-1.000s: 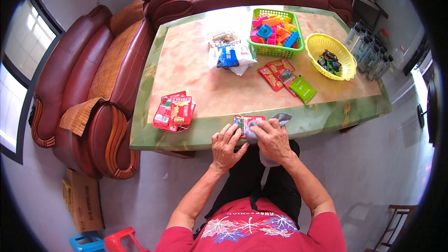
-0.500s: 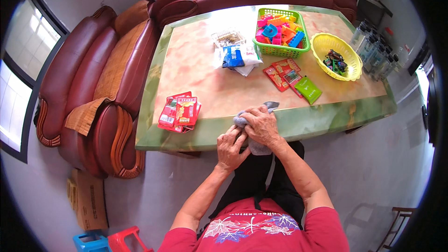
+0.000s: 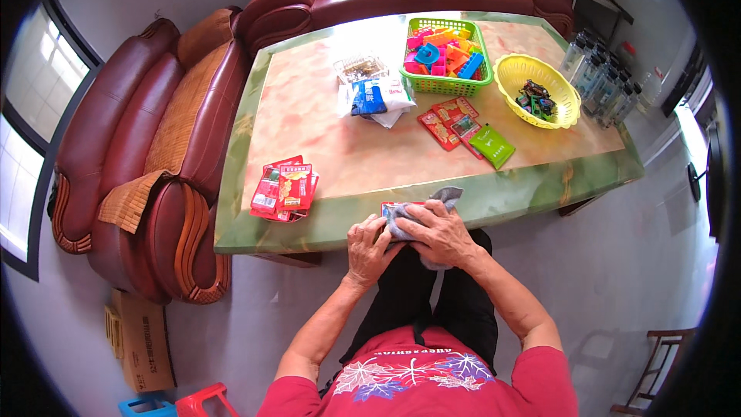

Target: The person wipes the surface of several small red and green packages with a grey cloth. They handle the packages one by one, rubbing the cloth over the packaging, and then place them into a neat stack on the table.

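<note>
Right hand is closed round a grey cloth, over a red packet at the near edge of the desk — only a sliver of packet shows. Left hand sits at the packet's left side, fingers bent; whether it grips, I cannot tell. Farther left lies a pile of red packets; farther back — a green pouch, green basket, yellow bowl.

Centre: red packet is mostly hidden by grey cloth and right hand. Lower left: bottom edge cuts off blue stool.
</note>
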Action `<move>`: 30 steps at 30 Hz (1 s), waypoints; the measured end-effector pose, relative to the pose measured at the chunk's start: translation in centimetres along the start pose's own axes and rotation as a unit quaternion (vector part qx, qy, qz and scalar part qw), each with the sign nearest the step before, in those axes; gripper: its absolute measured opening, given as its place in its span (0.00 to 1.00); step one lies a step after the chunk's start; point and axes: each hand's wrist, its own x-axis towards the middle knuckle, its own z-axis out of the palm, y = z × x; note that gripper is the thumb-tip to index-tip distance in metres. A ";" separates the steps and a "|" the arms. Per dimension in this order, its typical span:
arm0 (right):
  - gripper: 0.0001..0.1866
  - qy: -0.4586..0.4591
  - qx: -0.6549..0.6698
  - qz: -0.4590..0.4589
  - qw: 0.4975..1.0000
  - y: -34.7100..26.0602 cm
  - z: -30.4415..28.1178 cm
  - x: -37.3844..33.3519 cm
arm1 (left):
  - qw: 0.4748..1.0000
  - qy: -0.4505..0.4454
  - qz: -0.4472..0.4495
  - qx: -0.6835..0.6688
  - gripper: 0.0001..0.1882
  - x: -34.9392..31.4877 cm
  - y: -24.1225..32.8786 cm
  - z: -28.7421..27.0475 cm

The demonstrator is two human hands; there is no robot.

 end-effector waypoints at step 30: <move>0.18 0.033 -0.031 0.169 0.984 0.3 3.8 4.0 | 0.650 -0.161 -0.533 -0.518 0.17 5.3 -1.6 -1.9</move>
